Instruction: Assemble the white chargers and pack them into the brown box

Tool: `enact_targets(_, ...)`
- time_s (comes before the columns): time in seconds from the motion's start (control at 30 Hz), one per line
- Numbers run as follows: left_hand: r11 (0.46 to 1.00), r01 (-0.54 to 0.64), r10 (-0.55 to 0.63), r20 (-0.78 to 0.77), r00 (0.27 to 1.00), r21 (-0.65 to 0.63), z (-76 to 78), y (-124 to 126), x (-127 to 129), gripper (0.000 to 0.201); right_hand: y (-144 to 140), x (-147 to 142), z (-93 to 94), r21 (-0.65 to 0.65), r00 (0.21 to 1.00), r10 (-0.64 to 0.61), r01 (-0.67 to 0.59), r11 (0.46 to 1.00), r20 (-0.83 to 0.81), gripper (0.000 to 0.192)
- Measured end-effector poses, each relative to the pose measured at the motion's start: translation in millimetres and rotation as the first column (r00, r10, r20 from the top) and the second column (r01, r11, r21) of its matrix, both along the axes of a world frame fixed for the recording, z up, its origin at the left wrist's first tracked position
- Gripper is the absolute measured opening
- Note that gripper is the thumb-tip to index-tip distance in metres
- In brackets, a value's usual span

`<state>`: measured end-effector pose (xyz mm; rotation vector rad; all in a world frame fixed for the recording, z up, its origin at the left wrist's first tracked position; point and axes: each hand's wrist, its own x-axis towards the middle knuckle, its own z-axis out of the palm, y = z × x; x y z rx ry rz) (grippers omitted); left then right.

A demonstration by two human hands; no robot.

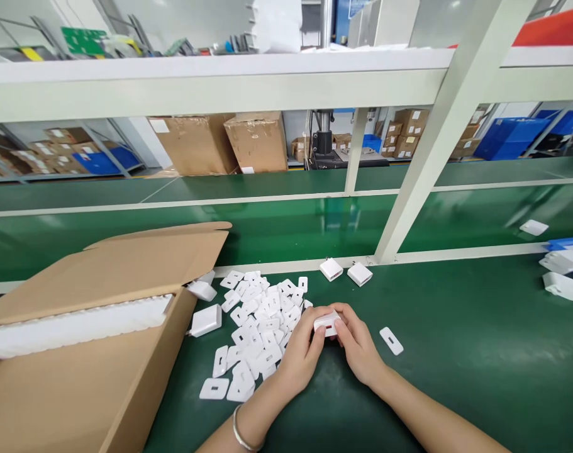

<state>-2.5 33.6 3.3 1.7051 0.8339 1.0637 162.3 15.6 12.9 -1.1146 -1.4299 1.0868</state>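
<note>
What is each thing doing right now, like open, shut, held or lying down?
Cardboard box: open, flaps up, white packing inside.
White charger: held between both hands.
Left hand: grip shut on the white charger.
Right hand: grip shut on the white charger.
Pile of white plates: loose, lying flat on the green table.
Single plate: lying flat, apart from the pile.
Two chargers: resting by the rail, untouched.

Green bench (456,352), white shelf frame (428,157), cardboard boxes (258,141) stacked behind.
</note>
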Motion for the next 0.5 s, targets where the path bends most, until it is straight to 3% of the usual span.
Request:
enact_targets(0.27, 0.994, 0.011, -0.014, 0.026, 1.000, 0.106, -2.0, 1.6, -2.7, 0.032, 1.0, 1.1, 0.8, -0.030, 0.999, 0.045, -0.045, 0.999, 0.013, 0.046)
enact_targets(0.5, 0.995, 0.096, -0.096, 0.022, 0.995, 0.023, 6.0, -2.6, -6.4, 0.042, -0.2, 3.1, -2.2, -0.041, 0.999, -0.001, 0.003, 0.999, 0.045, 0.045)
